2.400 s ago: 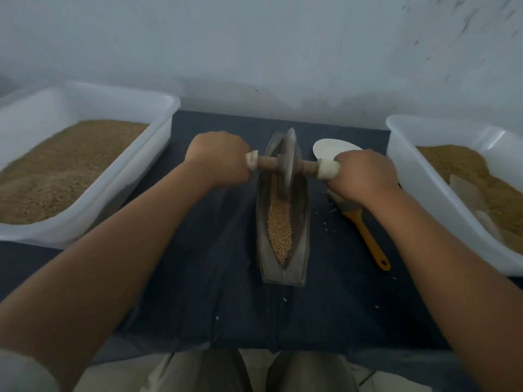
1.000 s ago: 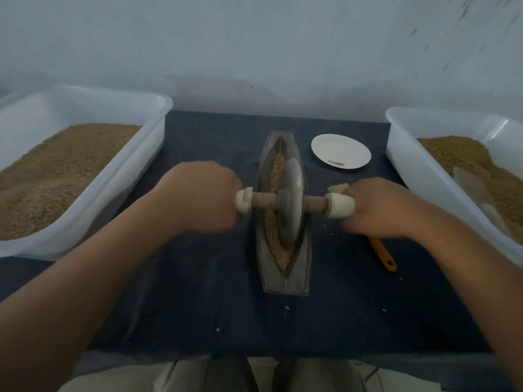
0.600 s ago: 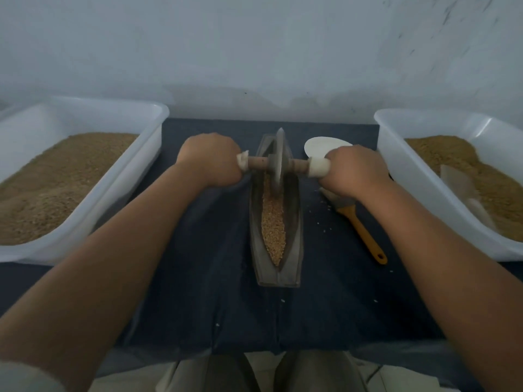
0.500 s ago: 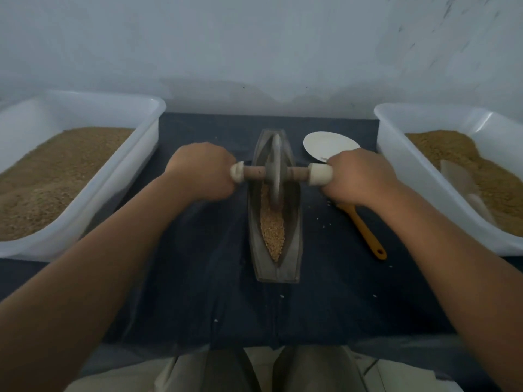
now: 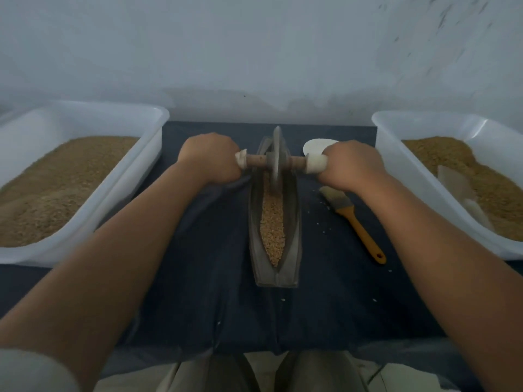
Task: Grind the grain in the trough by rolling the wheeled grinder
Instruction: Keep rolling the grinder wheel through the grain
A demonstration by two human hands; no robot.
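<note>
Pale wall (image 5: 254, 52) at the back, dark cloth (image 5: 215, 278) over the table before it. Item one, the grip: my left hand (image 5: 209, 159) and right hand (image 5: 351, 165) are each curled tight round one end of the axle of the wheeled grinder (image 5: 276, 157), knuckles up, one on either side of the disc. Item two: the disc stands upright, edge down in the trough (image 5: 291, 222), at its far end. Item three: grain (image 5: 272, 222) lies along the groove as a long strip, nearly all of it nearer than the wheel, running from just under the disc to the near tip, between my forearms and lower than both hands. Item four, outward: spilled kernels (image 5: 322, 202) on the cloth right of the trough; a brush (image 5: 353, 219) with an orange handle beside them; a white dish (image 5: 317, 144) beyond my right hand, partly hidden by it; left tub (image 5: 135, 176) and right tub (image 5: 396, 165), both part-filled with brown grain, at the table's two sides. Hazards, as I judge them: with the wheel this far along, more forward push could carry it over the far tip; uneven pressure between the hands would tilt the disc against a wall and throw grain out; nothing pins the trough, so a hard stroke may slide it on the cloth.
</note>
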